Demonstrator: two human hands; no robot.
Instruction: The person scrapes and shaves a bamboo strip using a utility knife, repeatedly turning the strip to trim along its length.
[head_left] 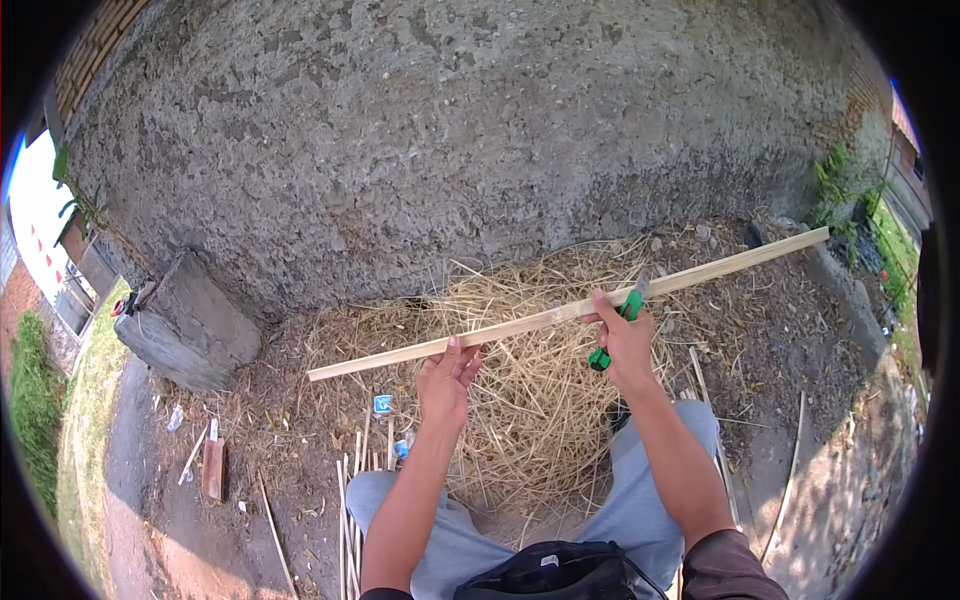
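A long, pale bamboo strip (540,321) stretches across the view, its right end higher than its left. My left hand (446,385) pinches it left of its middle, thumb and fingers closed on it. My right hand (624,340) is closed on a green-handled knife (633,303) and touches the strip too, with thumb and finger at its lower edge. The knife's blade end lies close to the strip's upper side; the green end shows below the hand. Under the strip is a heap of straw-like shavings (530,400), between my legs.
A rough wall (480,140) rises in front. A stone block (195,325) stands at the left. Narrow strips (350,520) lie by my left leg, others (790,470) at the right. A brick piece (214,468) lies on the left. A black bag (550,578) is at my lap.
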